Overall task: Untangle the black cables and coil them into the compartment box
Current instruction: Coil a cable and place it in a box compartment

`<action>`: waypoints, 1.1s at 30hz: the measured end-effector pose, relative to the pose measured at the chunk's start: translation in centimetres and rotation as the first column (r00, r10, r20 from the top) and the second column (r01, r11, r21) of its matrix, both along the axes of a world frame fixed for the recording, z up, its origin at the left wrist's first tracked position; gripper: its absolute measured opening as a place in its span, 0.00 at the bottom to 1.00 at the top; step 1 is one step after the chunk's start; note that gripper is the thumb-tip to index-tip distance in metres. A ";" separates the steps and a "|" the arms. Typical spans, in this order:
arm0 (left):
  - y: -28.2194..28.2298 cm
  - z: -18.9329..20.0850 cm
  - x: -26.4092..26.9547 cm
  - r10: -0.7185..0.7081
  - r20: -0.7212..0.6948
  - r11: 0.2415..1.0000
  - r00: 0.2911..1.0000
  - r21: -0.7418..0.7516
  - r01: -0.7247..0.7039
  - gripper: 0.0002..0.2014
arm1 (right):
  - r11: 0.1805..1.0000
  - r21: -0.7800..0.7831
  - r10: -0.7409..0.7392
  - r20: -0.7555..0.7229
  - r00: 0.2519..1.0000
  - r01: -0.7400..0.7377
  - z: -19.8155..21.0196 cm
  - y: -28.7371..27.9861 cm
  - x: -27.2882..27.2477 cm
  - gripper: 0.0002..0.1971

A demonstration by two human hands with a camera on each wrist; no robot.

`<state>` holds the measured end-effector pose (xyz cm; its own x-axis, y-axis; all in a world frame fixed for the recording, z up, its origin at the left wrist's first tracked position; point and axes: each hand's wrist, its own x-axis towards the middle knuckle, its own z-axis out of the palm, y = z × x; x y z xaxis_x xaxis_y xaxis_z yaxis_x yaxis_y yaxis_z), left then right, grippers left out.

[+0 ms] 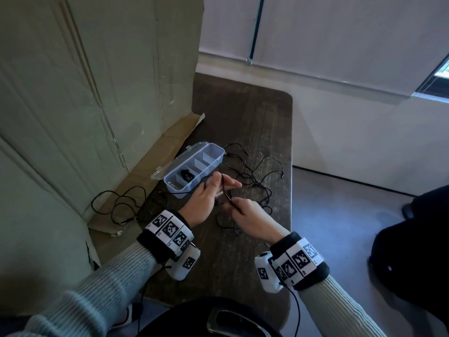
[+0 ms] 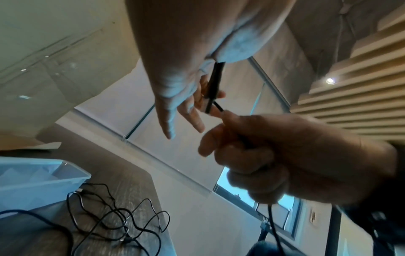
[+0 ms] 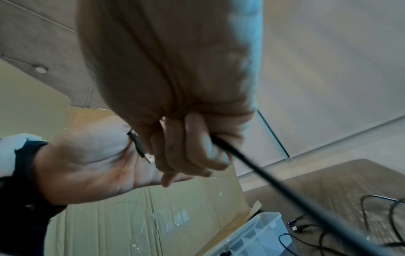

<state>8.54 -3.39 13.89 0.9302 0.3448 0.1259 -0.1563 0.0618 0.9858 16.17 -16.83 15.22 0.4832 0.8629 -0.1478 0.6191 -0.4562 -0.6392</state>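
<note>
- Right hand (image 1: 247,220), lower centre of the head view, has its fingers curled round the black cable (image 1: 227,194).
- Left hand (image 1: 209,198) lies palm-open, fingers straight; cable turns cross it, with the plug (image 3: 142,149) against the palm.
- Cable is probably light, limp and kink-prone; take hold near the plug.
- Thin, matte black; the remaining tangle (image 1: 255,176) lies right of the compartment box (image 1: 194,166).
</note>
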 end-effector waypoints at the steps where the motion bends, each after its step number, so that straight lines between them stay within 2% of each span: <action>1: 0.2 0.4 0.1 0.031 0.004 0.995 1.000 -0.095 -0.031 0.23 | 0.999 0.048 -0.015 -0.013 1.000 0.016 -0.2 -0.1 0.1 0.16; 3: 0.9 1.0 0.1 0.081 0.005 0.939 0.997 -0.334 -0.075 0.24 | 0.992 0.120 -0.025 -0.054 0.998 0.032 -0.6 -0.6 0.2 0.17; 6: 2.5 1.8 0.1 0.161 0.038 0.741 0.986 -0.665 -0.096 0.23 | 0.983 0.176 -0.024 -0.130 0.991 0.047 -0.6 -1.5 0.4 0.16; 8: 3.6 2.5 0.1 0.226 -0.021 0.630 0.974 -0.759 -0.163 0.23 | 0.979 0.187 -0.035 -0.249 0.968 0.083 -0.3 -2.3 0.7 0.15; 9: 4.3 2.6 0.1 0.257 -0.081 0.626 0.963 -0.745 -0.230 0.23 | 0.979 0.189 -0.016 -0.290 0.957 0.074 -0.1 -2.6 0.9 0.15; 11: 5.3 2.7 0.2 0.280 -0.191 0.711 0.941 -0.618 -0.337 0.24 | 0.980 0.199 0.069 -0.290 0.954 -0.010 0.4 -3.3 1.1 0.13; 13: 5.4 2.5 0.5 0.212 -0.290 0.825 0.933 -0.460 -0.330 0.28 | 0.974 0.207 0.143 -0.255 0.956 -0.091 1.4 -3.6 1.0 0.11; 17: 4.0 2.1 1.0 0.040 -0.460 0.985 0.887 -0.129 -0.111 0.31 | 0.948 0.305 0.158 -0.181 0.971 -0.097 3.8 -3.6 1.2 0.08; 20: 2.8 1.8 1.2 -0.003 -0.530 0.994 0.848 0.089 0.060 0.29 | 0.911 0.412 0.089 -0.157 0.984 -0.017 4.2 -3.2 1.9 0.07; 22: 2.4 2.0 1.7 -0.012 -0.532 0.995 0.847 0.075 0.061 0.24 | 0.887 0.458 0.015 -0.157 0.987 0.060 4.1 -2.9 2.4 0.07; 25: 2.2 2.5 2.3 -0.152 -0.478 0.970 0.865 -0.242 0.036 0.18 | 0.851 0.501 -0.069 -0.188 0.980 0.156 4.1 -2.9 3.1 0.09; 26: 2.3 2.5 2.2 -0.163 -0.446 0.956 0.880 -0.293 0.029 0.18 | 0.849 0.495 -0.087 -0.218 0.972 0.187 4.0 -3.0 3.3 0.09; 28: 2.1 2.3 2.1 -0.153 -0.386 0.945 0.910 -0.327 0.020 0.19 | 0.874 0.436 -0.113 -0.244 0.963 0.213 3.8 -3.3 4.1 0.09; 30: 1.9 2.3 1.8 -0.132 -0.331 0.929 0.934 -0.370 0.000 0.21 | 0.926 0.326 -0.125 -0.211 0.970 0.190 3.7 -3.5 4.6 0.11; 33: 1.7 2.4 1.8 -0.073 -0.279 0.957 0.958 -0.289 -0.012 0.22 | 0.975 0.182 -0.121 -0.059 0.991 0.130 3.2 -3.3 4.6 0.07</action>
<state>10.32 -1.66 16.28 0.9230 0.2979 -0.2438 0.1332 0.3470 0.9283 20.75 -20.16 18.45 0.5855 0.8105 -0.0167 0.5316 -0.3993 -0.7470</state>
